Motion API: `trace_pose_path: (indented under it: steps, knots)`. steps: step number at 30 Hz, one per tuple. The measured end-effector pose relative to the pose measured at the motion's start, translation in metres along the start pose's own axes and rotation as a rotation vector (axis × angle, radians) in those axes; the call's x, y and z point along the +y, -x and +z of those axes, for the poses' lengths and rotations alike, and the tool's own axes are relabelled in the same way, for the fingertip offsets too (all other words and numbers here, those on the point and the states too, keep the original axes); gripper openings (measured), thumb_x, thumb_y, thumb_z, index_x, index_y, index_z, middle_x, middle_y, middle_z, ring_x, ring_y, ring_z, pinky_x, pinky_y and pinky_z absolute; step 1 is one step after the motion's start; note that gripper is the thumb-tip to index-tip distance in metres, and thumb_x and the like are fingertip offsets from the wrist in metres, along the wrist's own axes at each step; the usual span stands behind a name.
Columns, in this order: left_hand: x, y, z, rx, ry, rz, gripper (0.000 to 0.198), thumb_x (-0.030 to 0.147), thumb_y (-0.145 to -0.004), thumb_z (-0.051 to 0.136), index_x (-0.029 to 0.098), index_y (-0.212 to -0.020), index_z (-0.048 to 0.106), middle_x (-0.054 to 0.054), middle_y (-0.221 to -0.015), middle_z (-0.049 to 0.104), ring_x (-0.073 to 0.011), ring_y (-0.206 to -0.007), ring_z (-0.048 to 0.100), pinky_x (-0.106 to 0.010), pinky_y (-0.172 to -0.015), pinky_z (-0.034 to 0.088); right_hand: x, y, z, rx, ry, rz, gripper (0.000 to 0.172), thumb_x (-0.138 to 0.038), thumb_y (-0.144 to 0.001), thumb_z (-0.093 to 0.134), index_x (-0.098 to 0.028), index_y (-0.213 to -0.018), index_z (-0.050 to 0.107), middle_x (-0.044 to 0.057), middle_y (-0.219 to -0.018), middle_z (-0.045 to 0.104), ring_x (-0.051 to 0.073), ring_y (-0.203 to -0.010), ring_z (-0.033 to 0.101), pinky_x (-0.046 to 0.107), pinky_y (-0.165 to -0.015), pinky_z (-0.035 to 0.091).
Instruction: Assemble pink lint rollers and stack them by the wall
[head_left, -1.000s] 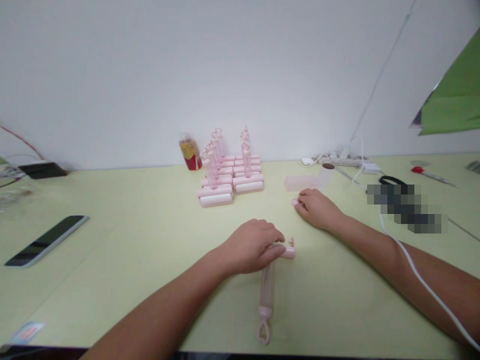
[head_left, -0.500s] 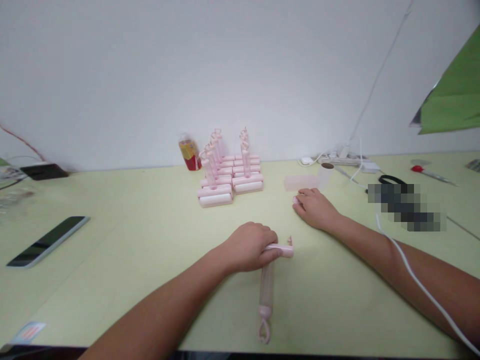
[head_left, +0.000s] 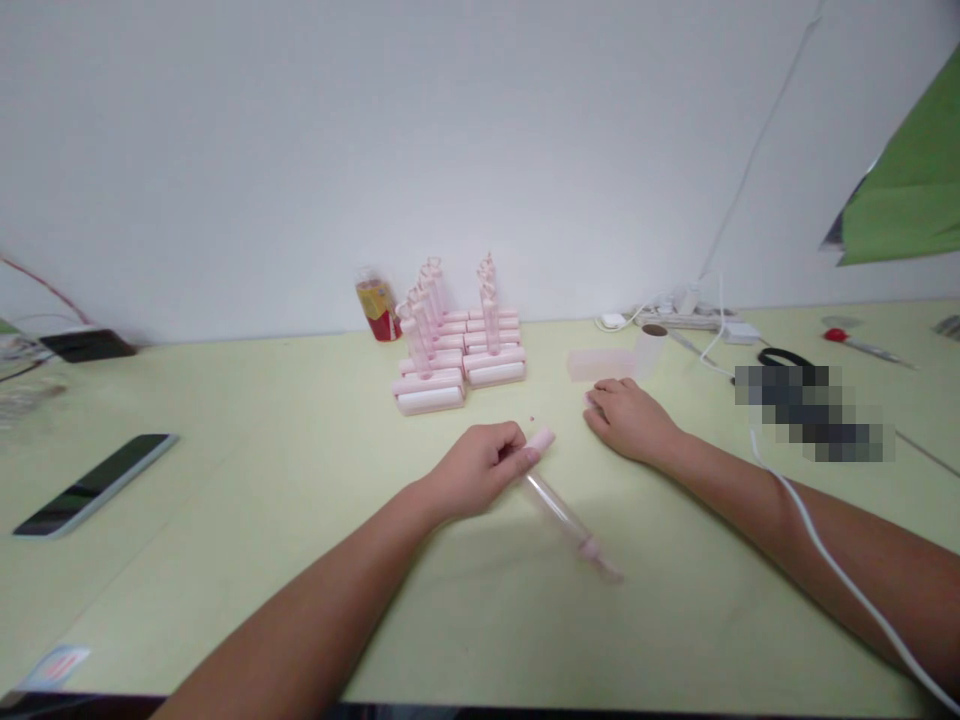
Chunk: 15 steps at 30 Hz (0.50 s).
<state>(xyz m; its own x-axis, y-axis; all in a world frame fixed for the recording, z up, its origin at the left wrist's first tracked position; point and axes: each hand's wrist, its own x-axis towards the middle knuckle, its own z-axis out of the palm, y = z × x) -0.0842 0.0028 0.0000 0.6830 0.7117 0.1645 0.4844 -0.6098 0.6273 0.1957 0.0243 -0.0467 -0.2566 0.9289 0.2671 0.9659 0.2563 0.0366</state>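
My left hand (head_left: 484, 470) is closed round the pink head of a lint roller (head_left: 559, 505). Its clear tubular handle slants down to the right and ends in a pink loop, blurred by motion. My right hand (head_left: 631, 418) rests on the table with its fingers curled over a small pale pink piece (head_left: 589, 399), mostly hidden. Just behind that hand lies a translucent pink cover (head_left: 598, 365), with a white roll with a brown core (head_left: 649, 350) beside it. Several similar lint rollers (head_left: 431, 398) stand in two rows further back, handles upward.
A bottle with a yellow and red label (head_left: 379, 308) stands by the wall. On the left lies a phone (head_left: 97, 485). To the right are a power strip (head_left: 686, 319), a black strap (head_left: 786, 358), a red-ended tool (head_left: 862, 347), and a white cable (head_left: 821, 545) crossing my right forearm.
My left hand has turned the lint roller, so its handle now points down to the right instead of straight toward me. The hand rose slightly. My right hand has barely moved.
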Motion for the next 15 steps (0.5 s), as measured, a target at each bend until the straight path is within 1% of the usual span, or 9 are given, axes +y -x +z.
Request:
trace_pose_path:
  steps: [6, 10, 12, 15]
  knots:
    - [-0.007, -0.001, 0.004, 0.035, 0.094, -0.061, 0.04, 0.047, -0.093, 0.049, 0.016, -0.068, 0.047, 0.005, -0.062, 0.041, -0.0085, -0.058, 0.037, -0.023, -0.054, 0.027, -0.002, 0.001, -0.001, -0.004, 0.022, 0.004, 0.035, -0.035, -0.097, 0.043, -0.012, -0.097, 0.069, 0.017, -0.103, 0.066, 0.027, -0.095, 0.056, 0.037, -0.092, 0.039]
    - [-0.007, -0.001, 0.005, 0.028, 0.118, -0.054, 0.039, 0.045, -0.092, 0.05, 0.016, -0.067, 0.047, 0.005, -0.062, 0.042, -0.0083, -0.058, 0.038, -0.022, -0.055, 0.028, -0.001, 0.001, -0.001, 0.024, -0.004, 0.001, 0.033, -0.034, -0.096, 0.045, -0.011, -0.097, 0.07, 0.018, -0.103, 0.067, 0.028, -0.098, 0.057, 0.039, -0.094, 0.04]
    - [-0.007, -0.001, 0.006, 0.035, 0.145, -0.052, 0.04, 0.045, -0.092, 0.051, 0.015, -0.066, 0.048, 0.005, -0.062, 0.042, -0.0082, -0.058, 0.038, -0.022, -0.055, 0.028, -0.002, 0.002, -0.002, 0.077, -0.054, -0.006, 0.031, -0.032, -0.095, 0.048, -0.011, -0.099, 0.07, 0.018, -0.108, 0.067, 0.029, -0.102, 0.057, 0.041, -0.096, 0.04]
    - [-0.008, -0.001, 0.006, 0.058, 0.205, -0.073, 0.039, 0.047, -0.091, 0.052, 0.015, -0.068, 0.049, 0.005, -0.061, 0.042, -0.008, -0.057, 0.038, -0.021, -0.054, 0.027, -0.011, 0.008, -0.009, 0.228, -0.24, -0.045, 0.031, -0.03, -0.095, 0.048, -0.011, -0.107, 0.069, 0.017, -0.115, 0.067, 0.029, -0.109, 0.057, 0.042, -0.098, 0.039]
